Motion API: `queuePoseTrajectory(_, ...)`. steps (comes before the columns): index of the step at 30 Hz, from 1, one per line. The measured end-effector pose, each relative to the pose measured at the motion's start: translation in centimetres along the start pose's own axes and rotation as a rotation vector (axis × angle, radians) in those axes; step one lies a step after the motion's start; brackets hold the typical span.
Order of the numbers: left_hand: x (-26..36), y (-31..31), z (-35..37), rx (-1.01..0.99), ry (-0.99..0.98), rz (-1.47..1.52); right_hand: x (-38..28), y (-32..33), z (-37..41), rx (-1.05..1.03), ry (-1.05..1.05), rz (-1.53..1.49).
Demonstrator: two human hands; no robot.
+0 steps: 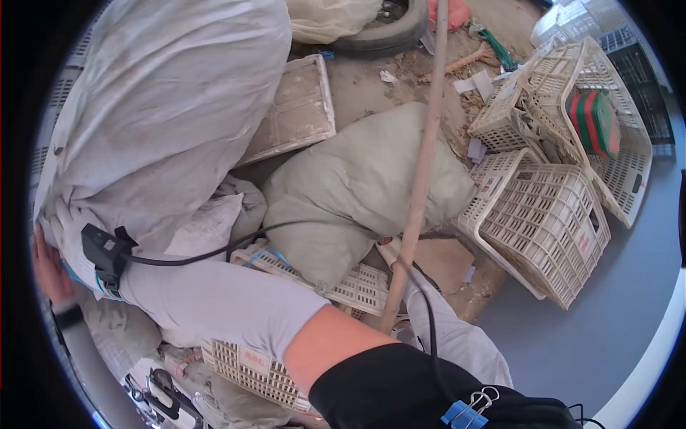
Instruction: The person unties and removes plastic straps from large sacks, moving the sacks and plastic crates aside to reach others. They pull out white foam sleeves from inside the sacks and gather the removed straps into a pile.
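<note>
A large, dirty white sack (pixel 179 93) fills the upper left, its gathered folds hanging low by my arms. At the far left edge, my left hand (pixel 50 268), with a black band at its wrist, is closed against the side of this sack; its fingertips are partly hidden. My right arm reaches across from the lower right in a pale sleeve. A black device (pixel 107 250) with a cable is strapped near that wrist. My right hand is hidden beyond it, among the cloth folds. A second, filled pale sack (pixel 364 171) lies in the middle.
A wooden pole (pixel 423 157) slants in front of the filled sack. White plastic crates (pixel 550 222) are heaped at the right, another crate (pixel 250 368) below my arm. A tyre (pixel 382 36) lies at the top. One leg in light trousers (pixel 457 329) shows lower right.
</note>
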State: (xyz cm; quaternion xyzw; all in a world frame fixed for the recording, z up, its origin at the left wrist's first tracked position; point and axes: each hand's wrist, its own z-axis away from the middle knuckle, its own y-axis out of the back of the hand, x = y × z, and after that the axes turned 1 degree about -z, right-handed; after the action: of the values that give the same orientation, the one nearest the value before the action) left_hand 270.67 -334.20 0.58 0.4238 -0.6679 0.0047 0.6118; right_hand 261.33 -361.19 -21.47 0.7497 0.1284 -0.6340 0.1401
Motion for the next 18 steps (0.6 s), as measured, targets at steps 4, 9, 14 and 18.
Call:
queuePoseTrajectory(4,-2.1,7.7,-10.9,0.017,0.062,-0.249,-1.3,1.8,2.9,-0.208,0.100,0.025)
queuePoseTrajectory(9,-8.7,10.2,-14.1,-0.061,-0.017,-0.628,6.3,11.5,7.5,0.076,0.205,0.359)
queuePoseTrajectory(14,-8.7,2.7,-10.6,0.101,0.033,-0.827,29.5,9.9,28.3,-0.179,-0.685,0.527)
queuePoseTrajectory(18,-10.6,0.9,-11.2,-0.064,0.001,-0.629,31.7,7.3,24.5,-0.307,-0.903,0.605)
